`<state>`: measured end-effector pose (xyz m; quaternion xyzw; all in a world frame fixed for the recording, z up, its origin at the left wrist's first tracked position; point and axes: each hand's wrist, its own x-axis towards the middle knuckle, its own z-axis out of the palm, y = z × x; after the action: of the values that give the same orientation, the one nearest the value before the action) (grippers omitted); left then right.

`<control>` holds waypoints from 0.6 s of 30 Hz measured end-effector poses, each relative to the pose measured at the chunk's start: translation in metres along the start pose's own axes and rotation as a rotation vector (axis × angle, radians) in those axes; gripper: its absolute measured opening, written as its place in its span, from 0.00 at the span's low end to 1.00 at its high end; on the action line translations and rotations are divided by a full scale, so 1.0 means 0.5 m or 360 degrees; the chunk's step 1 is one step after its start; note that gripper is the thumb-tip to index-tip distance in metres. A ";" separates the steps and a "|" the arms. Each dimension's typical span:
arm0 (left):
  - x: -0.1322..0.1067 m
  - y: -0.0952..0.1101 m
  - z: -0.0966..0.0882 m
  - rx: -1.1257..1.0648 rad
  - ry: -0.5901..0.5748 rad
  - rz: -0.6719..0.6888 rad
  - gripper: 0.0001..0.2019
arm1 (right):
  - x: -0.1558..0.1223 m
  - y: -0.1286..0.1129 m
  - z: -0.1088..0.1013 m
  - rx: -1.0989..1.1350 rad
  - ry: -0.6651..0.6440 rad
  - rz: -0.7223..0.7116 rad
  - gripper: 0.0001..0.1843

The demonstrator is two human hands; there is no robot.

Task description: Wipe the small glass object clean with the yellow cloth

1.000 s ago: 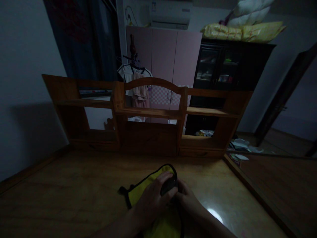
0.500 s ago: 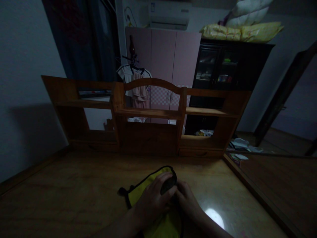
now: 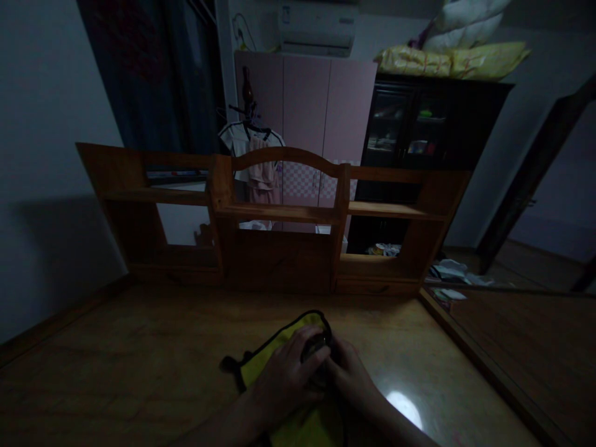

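Observation:
A yellow cloth (image 3: 270, 355) with a black edge lies on the wooden surface in front of me, a black tab or loop at its left corner. Over it, my left hand (image 3: 291, 372) curls its fingers and thumb around a dark, glossy, rounded object (image 3: 315, 346). My right hand (image 3: 350, 374) presses against that object's right side, its fingers bent inward with the tips partly hidden. Dim light leaves the object's kind unclear. Part of the cloth is covered by my hands and forearms.
A wooden shelf unit (image 3: 279, 214) with small drawers stands along the far edge of the surface. A raised wooden rim (image 3: 484, 366) runs down the right side, and a wall (image 3: 41, 248) rises on the left. Light reflects near my right forearm.
My hands have shifted slightly on the dark object, and it looks a little turned, with more of its glossy side showing. The cloth stays in nearly the same place.

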<state>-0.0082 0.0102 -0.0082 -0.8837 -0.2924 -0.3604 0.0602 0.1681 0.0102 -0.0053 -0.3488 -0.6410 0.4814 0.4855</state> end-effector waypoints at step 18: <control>-0.007 0.004 0.003 -0.0036 -0.0027 -0.0079 0.38 | 0.005 -0.018 0.003 0.0038 0.0038 0.0079 0.15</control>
<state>-0.0082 0.0074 -0.0115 -0.8798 -0.3107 -0.3576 0.0389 0.1662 0.0094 0.0039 -0.3644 -0.6205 0.4968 0.4851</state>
